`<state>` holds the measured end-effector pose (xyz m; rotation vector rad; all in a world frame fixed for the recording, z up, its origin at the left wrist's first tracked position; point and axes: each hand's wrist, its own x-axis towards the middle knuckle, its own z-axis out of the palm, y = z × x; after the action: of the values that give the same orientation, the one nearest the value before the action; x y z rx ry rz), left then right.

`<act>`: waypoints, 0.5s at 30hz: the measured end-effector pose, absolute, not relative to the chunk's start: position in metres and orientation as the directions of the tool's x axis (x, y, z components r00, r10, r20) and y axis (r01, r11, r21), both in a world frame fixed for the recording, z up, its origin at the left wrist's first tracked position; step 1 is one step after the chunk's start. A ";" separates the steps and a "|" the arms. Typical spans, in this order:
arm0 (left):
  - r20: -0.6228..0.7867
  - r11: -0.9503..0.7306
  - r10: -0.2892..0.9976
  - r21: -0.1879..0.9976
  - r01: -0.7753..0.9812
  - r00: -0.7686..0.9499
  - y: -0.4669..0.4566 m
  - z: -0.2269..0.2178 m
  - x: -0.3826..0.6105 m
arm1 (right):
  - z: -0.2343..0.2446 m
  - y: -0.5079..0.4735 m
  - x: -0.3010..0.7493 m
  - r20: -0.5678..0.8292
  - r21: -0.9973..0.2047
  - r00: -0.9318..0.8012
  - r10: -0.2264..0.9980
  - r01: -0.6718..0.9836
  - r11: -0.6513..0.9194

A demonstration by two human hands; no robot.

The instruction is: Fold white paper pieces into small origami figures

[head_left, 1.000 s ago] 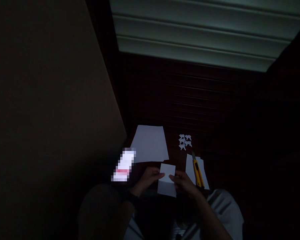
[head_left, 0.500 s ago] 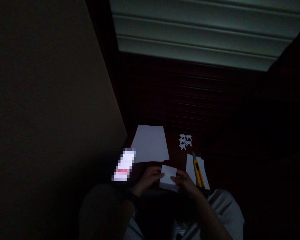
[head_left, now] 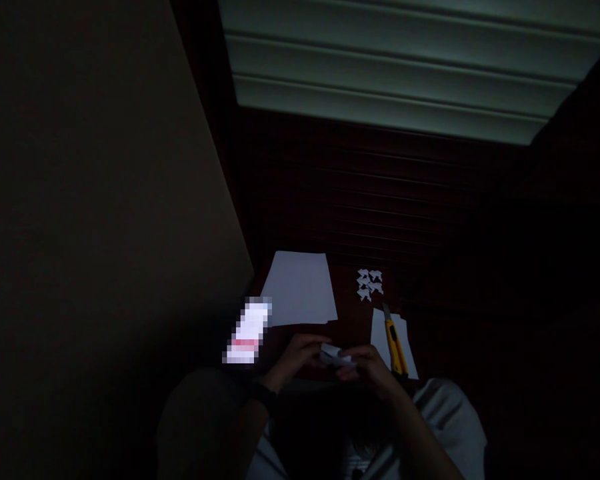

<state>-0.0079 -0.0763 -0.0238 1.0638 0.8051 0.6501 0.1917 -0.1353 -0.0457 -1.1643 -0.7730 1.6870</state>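
Because the left hand (head_left: 300, 353) and right hand (head_left: 369, 363) grip opposite ends of the small folded white paper (head_left: 332, 353) by the dark reddish-brown table (head_left: 347, 303), it seems steadied, while the slim yellow utility knife (head_left: 397, 345) lies across white paper sheets (head_left: 379, 335), perhaps for easy reach.

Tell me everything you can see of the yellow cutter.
The yellow cutter has a plastic-looking body, a dark slot near the front and a dark rear end. Its greyish blade is out, pointing toward the far side. It lies at a slant across white paper, the blade tip reaching past the paper's far edge. The right hand is nearby, not touching it.
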 end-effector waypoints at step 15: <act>-0.204 0.261 0.872 0.963 -0.070 0.444 -0.074 -0.033 -0.005 | -0.039 -0.140 0.184 -0.218 -0.928 -0.023 0.976 -0.305 -0.214</act>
<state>-0.0054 -0.0740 -0.0326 1.1231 0.8960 0.7692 0.1840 -0.1402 -0.0390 -1.1319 -0.8539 1.4900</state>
